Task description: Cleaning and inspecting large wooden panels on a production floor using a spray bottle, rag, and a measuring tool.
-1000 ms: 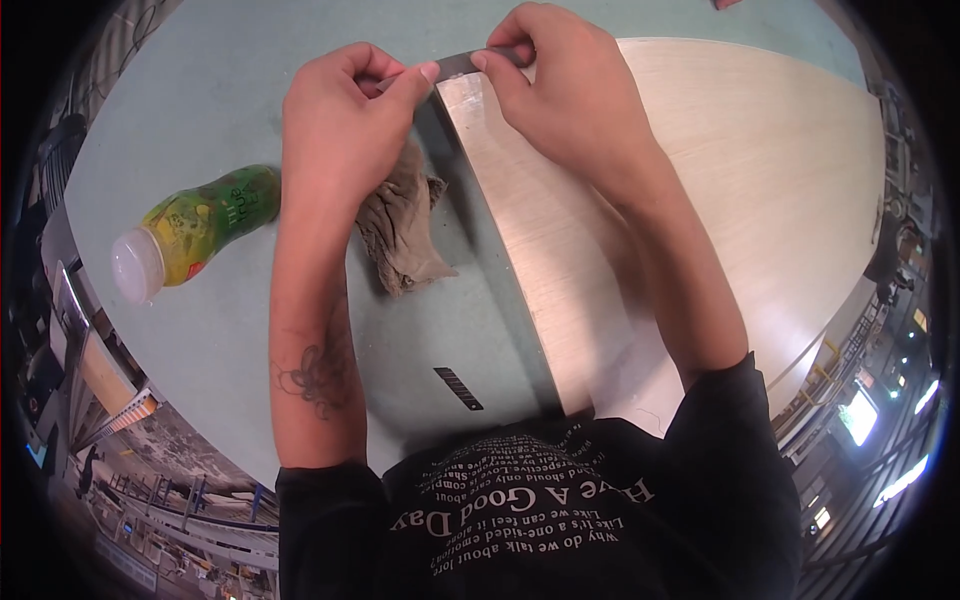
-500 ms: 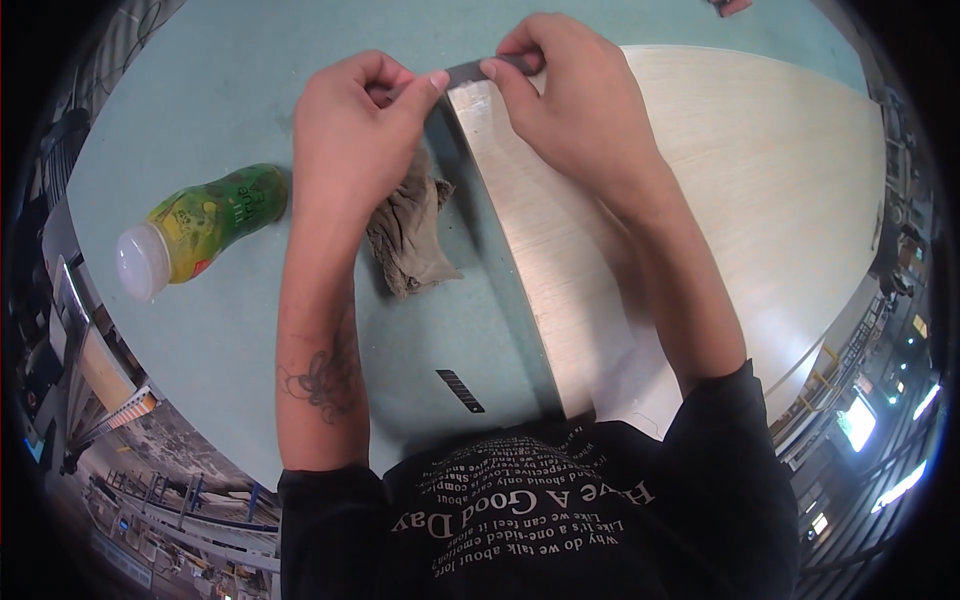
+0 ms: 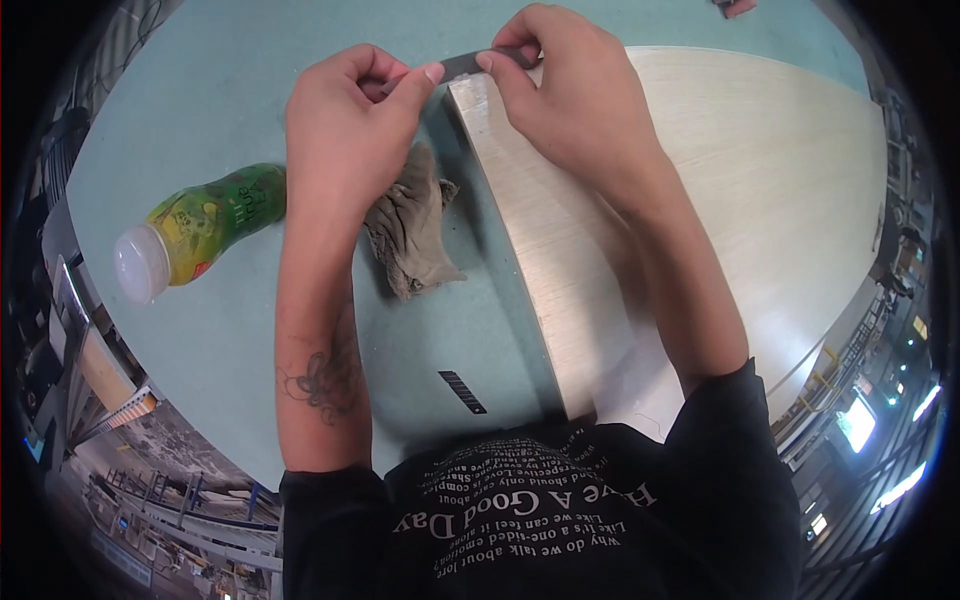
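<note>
Left hand [image 3: 350,125] and right hand [image 3: 565,85] pinch a dark strip [image 3: 462,65], possibly tape, ends hidden

one head-worn fisheye view looks steeply down from above the person's chest, close over both forearms. the left hand [image 3: 345,120] and right hand [image 3: 565,85] meet near the top of the frame, far side from the body. straight edges of the pale board [image 3: 760,200] right of the hands bow toward the dark circular rim.
</note>
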`<move>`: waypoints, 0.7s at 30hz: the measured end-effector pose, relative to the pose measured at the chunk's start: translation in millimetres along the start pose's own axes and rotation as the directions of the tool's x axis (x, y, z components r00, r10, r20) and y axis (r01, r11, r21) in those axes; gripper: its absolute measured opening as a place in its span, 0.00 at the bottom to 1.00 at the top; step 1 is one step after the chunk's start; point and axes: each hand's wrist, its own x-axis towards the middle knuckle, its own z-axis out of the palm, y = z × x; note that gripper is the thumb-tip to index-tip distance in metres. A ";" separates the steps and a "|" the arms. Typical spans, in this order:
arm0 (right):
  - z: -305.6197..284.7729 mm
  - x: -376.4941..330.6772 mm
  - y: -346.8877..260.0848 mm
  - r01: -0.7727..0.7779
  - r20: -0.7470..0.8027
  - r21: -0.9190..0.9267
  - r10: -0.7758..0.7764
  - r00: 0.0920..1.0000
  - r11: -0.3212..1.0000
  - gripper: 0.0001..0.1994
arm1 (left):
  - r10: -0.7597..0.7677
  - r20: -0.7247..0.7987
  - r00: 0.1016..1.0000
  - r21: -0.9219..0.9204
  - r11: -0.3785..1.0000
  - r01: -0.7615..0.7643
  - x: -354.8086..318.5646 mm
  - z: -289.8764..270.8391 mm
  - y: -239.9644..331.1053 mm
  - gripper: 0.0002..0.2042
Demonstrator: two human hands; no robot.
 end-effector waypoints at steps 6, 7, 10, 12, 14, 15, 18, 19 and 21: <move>-2.8 -0.3 -8.5 -0.078 0.069 0.019 0.077 0.995 0.997 0.07 | -0.034 0.004 0.999 -0.036 0.999 0.034 -1.0 -4.6 -1.0 0.17; -2.8 -1.1 -8.4 -0.086 0.086 0.050 0.082 0.993 0.995 0.07 | -0.045 0.009 0.999 -0.048 0.998 0.045 -3.8 -4.0 -2.2 0.17; 0.6 0.5 -11.2 -0.029 0.046 -0.034 0.031 0.998 0.999 0.07 | -0.057 0.003 0.998 -0.062 0.996 0.057 -4.2 -5.9 -3.5 0.17; 1.5 -1.1 -9.3 -0.020 0.040 -0.037 0.021 0.999 0.999 0.07 | -0.054 -0.005 0.999 -0.069 0.996 0.053 -4.6 -5.1 -3.7 0.17; 1.1 -3.4 -4.5 -0.013 0.031 -0.046 0.014 0.999 0.999 0.07 | -0.057 0.010 0.998 -0.050 0.997 0.058 -6.1 0.1 -3.7 0.16; 0.3 -5.1 -4.3 -0.017 0.042 -0.023 0.018 0.999 1.000 0.07 | -0.056 0.007 0.998 -0.050 0.997 0.056 -6.8 0.1 -3.9 0.16; 2.0 -1.0 -5.5 -0.001 0.034 -0.022 0.002 0.999 1.000 0.07 | -0.048 -0.001 0.999 -0.042 0.998 0.048 -7.7 -1.7 -2.2 0.16; 2.6 -0.6 -6.8 0.017 0.017 -0.044 -0.017 1.000 0.999 0.07 | -0.059 0.002 0.998 -0.025 0.998 0.059 -6.5 -5.4 1.9 0.17; 1.3 -4.6 -6.1 0.020 0.025 -0.044 -0.019 1.000 0.999 0.07 | -0.071 0.004 0.997 -0.008 0.997 0.071 -6.8 -5.8 1.8 0.17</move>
